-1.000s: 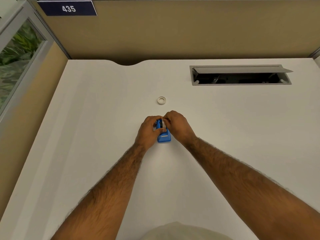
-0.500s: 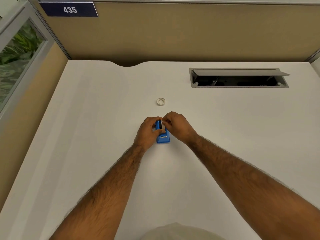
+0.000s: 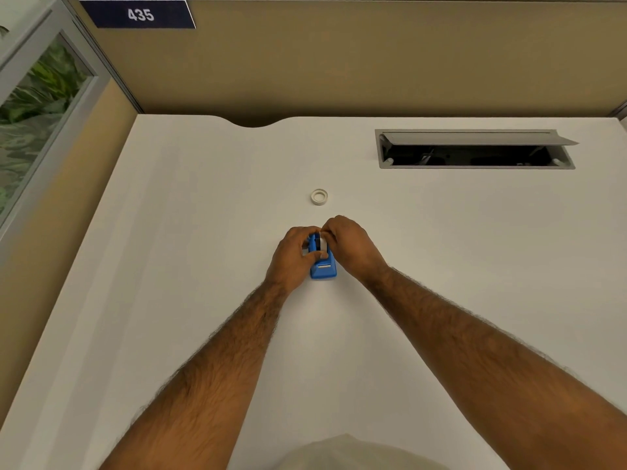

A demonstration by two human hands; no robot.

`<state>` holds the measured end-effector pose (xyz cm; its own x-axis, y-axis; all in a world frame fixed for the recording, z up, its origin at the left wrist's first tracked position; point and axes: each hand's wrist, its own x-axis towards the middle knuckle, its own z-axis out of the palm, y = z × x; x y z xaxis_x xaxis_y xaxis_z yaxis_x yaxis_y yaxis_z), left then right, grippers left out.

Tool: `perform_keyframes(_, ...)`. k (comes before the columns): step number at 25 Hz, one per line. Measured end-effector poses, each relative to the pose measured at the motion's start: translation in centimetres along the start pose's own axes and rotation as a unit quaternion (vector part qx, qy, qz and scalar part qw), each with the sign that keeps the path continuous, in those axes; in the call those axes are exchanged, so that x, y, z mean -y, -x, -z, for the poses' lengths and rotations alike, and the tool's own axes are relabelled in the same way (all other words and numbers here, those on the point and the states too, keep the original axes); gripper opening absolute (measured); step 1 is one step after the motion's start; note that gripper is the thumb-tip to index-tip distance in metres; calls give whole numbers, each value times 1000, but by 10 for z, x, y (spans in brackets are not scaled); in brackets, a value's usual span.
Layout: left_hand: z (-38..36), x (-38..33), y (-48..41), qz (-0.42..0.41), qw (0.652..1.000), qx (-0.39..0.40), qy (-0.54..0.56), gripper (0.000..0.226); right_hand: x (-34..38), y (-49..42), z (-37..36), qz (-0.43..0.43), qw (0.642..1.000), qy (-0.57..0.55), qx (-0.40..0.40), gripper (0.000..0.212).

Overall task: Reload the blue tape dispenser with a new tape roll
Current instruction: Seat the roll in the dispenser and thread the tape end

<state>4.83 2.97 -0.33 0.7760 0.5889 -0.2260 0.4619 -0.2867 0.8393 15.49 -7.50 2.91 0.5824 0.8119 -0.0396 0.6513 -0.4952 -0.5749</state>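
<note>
The blue tape dispenser sits on the white desk, its cutter end pointing toward me. My left hand grips its left side, thumb across the top. My right hand is closed around the far right part, fingertips on a pale tape roll standing in the dispenser's slot. Most of that roll is hidden by my fingers. A second small white tape ring lies flat on the desk, just beyond both hands and apart from them.
An open cable hatch with a raised grey lid is cut into the desk at the back right. A tan partition closes the back, with a "435" sign. A glass panel stands to the left.
Both hands stay on the dispenser in the same place. The fingers of my right hand have shifted slightly over the roll.
</note>
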Motion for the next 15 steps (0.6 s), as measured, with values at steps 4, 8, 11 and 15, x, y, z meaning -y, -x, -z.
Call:
perform_keyframes(4,0,-1,1,-2,1000,-2,5,54,-1,1,5,1,1000,-10,4,21)
perform_keyframes(8,0,-3,2,-8,1000,0,12,48,6,4,-1,-22,1000,6,-7,23)
perform_keyframes(11,0,-3,3,-6,1000,-3,12,49,7,4,-7,-36,999,-6,-25,24)
perform_keyframes(15,1,-3,3,-13,1000,-3,13,49,5,5,-8,-48,998,-28,-36,25)
